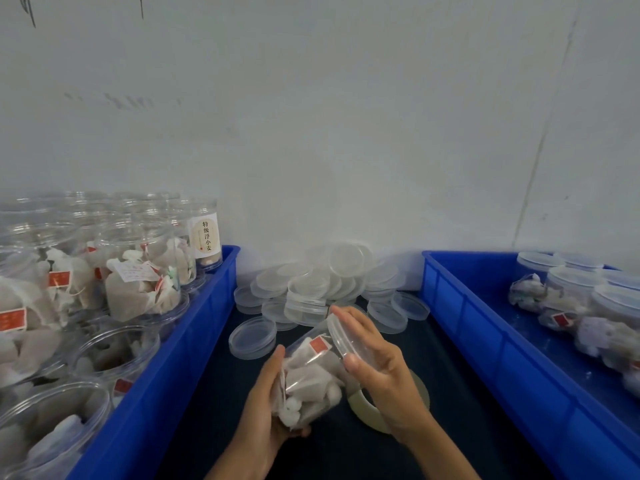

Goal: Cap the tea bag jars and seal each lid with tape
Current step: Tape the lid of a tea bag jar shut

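**A:** What's nearest you?

**B:** My left hand, low and near in the view, with its fingers and thumb curled round the lower body of the jar. I hold the jar above the dark table, between the two blue bins.

**A:** How does the jar lie?

**B:** Tilted. Its long axis runs from near-left, at my left palm, up and away to the far right, where the mouth is. The tea bags fill it, one red tag close under the rim.

**A:** And the lid?

**B:** The lid sits at the mouth, in my right hand. The thumb presses its near edge, the fingers wrap over its far side. I can't tell whether it is fully seated or only resting askew on the rim.

**A:** So the right hand does the next bit?

**B:** I judge so. It is the hand on the lid, and any push has to go down along that slanted axis into my left palm. My right forearm comes in from the near right, wrist bent over the jar.

**A:** Tape?

**B:** The tape roll lies flat on the table just beneath my right wrist, partly hidden. Beyond it is the pile of loose lids at the far wall, uncapped jars in the left bin, and capped ones in the right bin.
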{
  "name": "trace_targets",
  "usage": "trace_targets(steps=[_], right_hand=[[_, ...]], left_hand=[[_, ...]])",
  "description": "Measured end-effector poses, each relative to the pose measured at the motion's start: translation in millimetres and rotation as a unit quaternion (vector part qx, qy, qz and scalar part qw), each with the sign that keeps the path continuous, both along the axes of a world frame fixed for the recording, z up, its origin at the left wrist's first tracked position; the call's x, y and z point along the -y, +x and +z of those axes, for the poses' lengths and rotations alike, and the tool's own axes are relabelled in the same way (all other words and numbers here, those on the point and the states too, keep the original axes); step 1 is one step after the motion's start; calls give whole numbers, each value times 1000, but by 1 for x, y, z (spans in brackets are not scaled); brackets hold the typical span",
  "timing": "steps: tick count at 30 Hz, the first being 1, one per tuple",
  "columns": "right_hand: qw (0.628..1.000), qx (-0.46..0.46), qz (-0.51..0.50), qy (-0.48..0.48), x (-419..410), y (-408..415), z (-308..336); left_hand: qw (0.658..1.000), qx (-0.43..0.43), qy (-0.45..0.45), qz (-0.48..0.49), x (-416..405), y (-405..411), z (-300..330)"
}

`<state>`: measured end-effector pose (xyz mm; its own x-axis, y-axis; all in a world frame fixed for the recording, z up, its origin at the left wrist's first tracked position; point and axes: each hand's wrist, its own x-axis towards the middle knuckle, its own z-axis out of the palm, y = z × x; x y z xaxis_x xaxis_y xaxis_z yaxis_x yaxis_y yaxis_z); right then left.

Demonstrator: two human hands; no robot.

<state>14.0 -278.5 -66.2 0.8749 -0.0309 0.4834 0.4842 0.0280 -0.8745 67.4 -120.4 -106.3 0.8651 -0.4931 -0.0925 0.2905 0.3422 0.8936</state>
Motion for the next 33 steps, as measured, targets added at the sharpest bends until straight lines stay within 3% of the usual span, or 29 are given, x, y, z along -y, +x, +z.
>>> trace_targets(steps=[4,7,11,14,16,23,27,30,33], right_hand=[[996,-10,-80,30,-9,6,-7],[991,-45,-121,31,-13,9,-12],[993,-54,-83,-56,-4,4,-14],[980,12,-104,-168,1,0,-14],[966,58,-141,-210,-3,2,-18],[978,72,-170,-94,-8,9,-15],[970,76,-203,-108,-7,8,-9],[956,92,-254,-111,-8,5,-5],[934,112,-308,-146,-11,1,-3]], left_hand=[[989,61,16,135,13,2,2],[976,123,57,168,15,6,3],[992,75,56,84,0,5,-1],[996,47,74,-12,-8,1,3],[995,39,91,-11,-8,2,3],[989,53,13,138,8,1,4],[984,95,50,140,8,3,4],[947,259,169,82,-6,3,6],[846,418,325,67,-7,-1,6]])
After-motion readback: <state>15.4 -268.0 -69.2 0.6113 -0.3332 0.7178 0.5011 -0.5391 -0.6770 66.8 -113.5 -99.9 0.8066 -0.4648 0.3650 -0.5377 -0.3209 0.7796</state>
